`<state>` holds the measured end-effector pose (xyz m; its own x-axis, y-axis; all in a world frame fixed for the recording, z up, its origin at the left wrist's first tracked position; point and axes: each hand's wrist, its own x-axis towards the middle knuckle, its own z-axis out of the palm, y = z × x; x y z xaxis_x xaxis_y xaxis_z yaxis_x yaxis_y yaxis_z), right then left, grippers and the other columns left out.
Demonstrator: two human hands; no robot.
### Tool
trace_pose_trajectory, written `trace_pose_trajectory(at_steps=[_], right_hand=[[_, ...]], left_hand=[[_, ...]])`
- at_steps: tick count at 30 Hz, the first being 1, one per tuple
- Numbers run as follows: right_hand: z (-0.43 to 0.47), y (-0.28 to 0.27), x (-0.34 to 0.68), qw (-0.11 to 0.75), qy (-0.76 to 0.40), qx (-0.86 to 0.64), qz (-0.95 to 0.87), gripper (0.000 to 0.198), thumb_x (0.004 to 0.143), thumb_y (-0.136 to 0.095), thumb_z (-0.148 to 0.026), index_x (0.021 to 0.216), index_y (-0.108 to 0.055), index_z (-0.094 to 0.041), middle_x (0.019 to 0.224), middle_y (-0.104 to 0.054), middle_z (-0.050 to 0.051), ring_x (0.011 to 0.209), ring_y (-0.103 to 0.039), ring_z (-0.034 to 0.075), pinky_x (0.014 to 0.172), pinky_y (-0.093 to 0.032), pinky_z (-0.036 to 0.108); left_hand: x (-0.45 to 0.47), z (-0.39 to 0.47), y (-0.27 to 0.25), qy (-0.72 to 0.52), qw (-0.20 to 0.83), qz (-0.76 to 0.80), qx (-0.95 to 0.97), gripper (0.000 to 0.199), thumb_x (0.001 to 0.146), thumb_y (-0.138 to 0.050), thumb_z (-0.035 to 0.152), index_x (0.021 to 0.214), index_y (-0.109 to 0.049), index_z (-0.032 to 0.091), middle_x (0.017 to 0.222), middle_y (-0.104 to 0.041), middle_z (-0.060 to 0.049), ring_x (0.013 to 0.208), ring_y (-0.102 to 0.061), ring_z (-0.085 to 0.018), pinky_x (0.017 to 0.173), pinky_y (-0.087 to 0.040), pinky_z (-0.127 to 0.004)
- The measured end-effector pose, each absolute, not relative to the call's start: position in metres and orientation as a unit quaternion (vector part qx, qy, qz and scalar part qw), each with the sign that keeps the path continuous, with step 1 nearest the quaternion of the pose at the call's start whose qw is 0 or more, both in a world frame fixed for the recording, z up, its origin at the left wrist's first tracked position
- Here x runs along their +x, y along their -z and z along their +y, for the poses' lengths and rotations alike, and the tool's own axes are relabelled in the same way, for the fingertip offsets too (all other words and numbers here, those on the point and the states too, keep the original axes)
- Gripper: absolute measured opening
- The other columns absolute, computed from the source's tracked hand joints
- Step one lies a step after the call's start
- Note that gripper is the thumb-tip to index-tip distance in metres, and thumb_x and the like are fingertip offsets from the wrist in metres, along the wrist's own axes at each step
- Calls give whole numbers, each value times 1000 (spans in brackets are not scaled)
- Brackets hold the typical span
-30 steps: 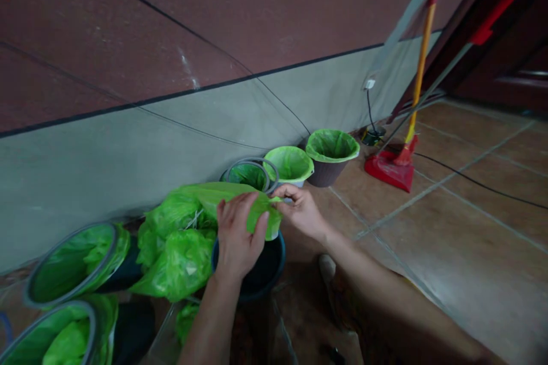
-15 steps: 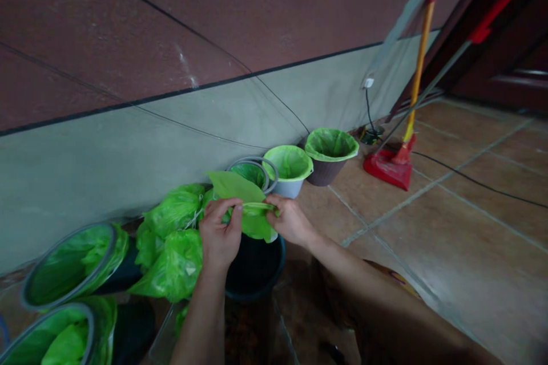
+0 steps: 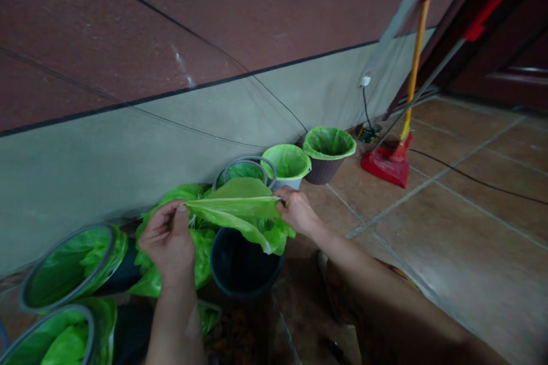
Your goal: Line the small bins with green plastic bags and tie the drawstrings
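Observation:
A thin green plastic bag [image 3: 240, 214] is stretched sideways between my two hands. My left hand [image 3: 169, 234] pinches its left end between thumb and fingers. At the other end, my right hand [image 3: 297, 212] is closed on the bag's edge, with folds hanging down beneath the fingers. Directly under the bag stands a dark bucket [image 3: 246, 276], its inside showing bare and black. Behind the bag is a bin with a grey ring rim [image 3: 272, 168], partly covered by it. Filled green bags [image 3: 148, 279] lie behind and beside my left hand.
Two bag-lined buckets, a light one [image 3: 287, 165] and a brown one [image 3: 327, 168], stand along the wall. Dark lined bins [image 3: 68, 268] are at the left. A red dustpan [image 3: 387, 166] and a yellow-handled broom [image 3: 414, 68] stand right. A black cable [image 3: 462, 171] crosses the floor.
My left hand has moved left and slightly down, away from the right one. The bag, bunched between them before, is now drawn out wide. More of the dark bucket shows.

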<state>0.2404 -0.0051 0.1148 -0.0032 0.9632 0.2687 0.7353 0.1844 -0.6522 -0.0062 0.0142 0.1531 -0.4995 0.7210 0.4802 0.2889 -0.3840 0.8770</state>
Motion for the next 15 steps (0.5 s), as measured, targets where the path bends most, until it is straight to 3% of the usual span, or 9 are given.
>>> trace_pose_trajectory(at_steps=[7,15], right_hand=[[-3,-113,254,272,-84,-668,-687,27,74,-53,-5,88,-73,-16,92,-72,10,88,-64,22,85,-45,31],[-1,-124,276,253,-14,-778,-575,26,79,-53,-12,88,-75,-20,92,-74,10,86,-65,22,79,-45,30]], left_hand=[[-24,18,-163,-738,104,504,436,11,69,-71,24,78,-68,18,72,-66,3,68,-59,-12,72,-51,-30],[-63,18,-162,-705,59,553,439,11,78,-61,28,78,-52,22,72,-56,4,72,-58,-16,67,-51,-35]])
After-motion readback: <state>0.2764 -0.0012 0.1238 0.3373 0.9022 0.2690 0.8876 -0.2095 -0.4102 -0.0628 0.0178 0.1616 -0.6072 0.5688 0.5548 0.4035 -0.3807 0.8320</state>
